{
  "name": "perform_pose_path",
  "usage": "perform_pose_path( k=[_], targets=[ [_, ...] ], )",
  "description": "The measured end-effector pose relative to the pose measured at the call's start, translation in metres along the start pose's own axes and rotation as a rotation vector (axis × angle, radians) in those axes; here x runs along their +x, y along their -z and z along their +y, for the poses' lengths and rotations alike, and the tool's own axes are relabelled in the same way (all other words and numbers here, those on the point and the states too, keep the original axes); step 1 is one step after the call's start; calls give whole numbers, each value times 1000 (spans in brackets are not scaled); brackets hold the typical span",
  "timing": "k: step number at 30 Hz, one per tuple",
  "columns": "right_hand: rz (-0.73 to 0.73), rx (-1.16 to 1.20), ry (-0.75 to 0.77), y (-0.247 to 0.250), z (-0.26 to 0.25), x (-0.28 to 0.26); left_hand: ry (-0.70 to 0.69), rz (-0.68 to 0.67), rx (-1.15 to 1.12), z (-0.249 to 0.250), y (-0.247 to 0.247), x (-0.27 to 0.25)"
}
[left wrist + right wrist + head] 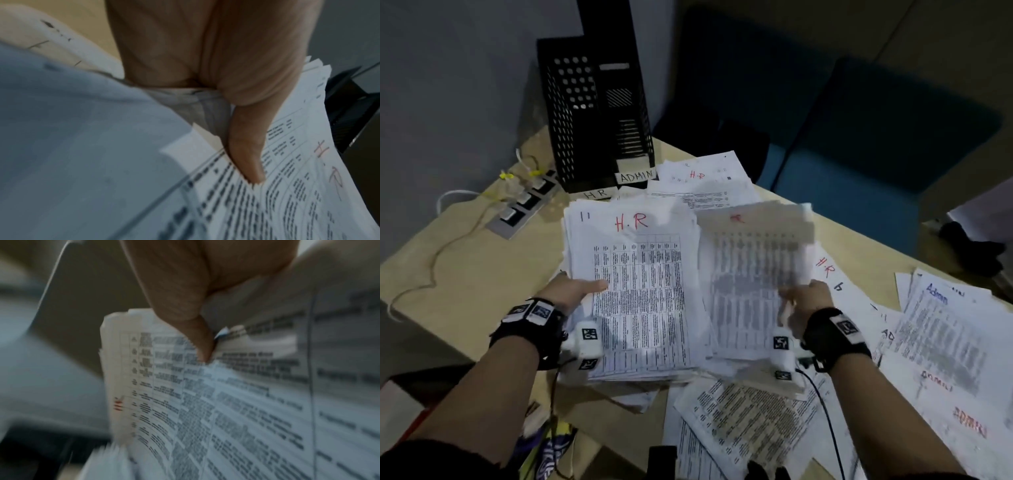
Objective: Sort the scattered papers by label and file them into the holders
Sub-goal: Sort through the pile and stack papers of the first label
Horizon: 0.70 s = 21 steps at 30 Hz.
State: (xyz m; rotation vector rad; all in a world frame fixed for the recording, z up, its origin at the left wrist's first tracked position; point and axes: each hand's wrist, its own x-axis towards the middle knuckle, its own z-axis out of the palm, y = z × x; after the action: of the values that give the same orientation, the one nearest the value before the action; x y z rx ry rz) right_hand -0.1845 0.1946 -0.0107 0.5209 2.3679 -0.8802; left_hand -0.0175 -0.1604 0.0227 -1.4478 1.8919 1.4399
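Note:
A thick stack of papers marked H.R in red point(640, 281) is held above the desk by my left hand point(571, 291), thumb on top; the left wrist view shows the thumb point(246, 154) pressing the top sheet point(298, 186). My right hand point(804, 301) pinches a blurred bundle of H.R sheets point(750, 274) beside that stack; its thumb point(197, 337) lies on the printed sheets point(205, 402) in the right wrist view. Two black holders point(592, 113) stand at the back, tagged HR point(595, 194) and ADMIN point(636, 176).
More H.R papers point(705, 178) lie behind the stack. Sheets marked Admin point(945, 335) spread over the right of the desk. Loose printed pages point(739, 411) lie near the front edge. A power strip with cables point(524, 202) sits at the left. Blue chairs point(859, 137) stand beyond.

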Motion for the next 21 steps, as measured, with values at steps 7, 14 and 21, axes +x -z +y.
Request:
perform_pose_path(
  k=[7,14,21],
  targets=[
    [74,72,-159,22,30,17,-37,43,13,5,18,13],
    [-22,187,-88,9,3,-2,-35,23,8,0,11,37],
    [235,134,189,40,-23,-13,-60,33,38,8,2,10]
  ],
)
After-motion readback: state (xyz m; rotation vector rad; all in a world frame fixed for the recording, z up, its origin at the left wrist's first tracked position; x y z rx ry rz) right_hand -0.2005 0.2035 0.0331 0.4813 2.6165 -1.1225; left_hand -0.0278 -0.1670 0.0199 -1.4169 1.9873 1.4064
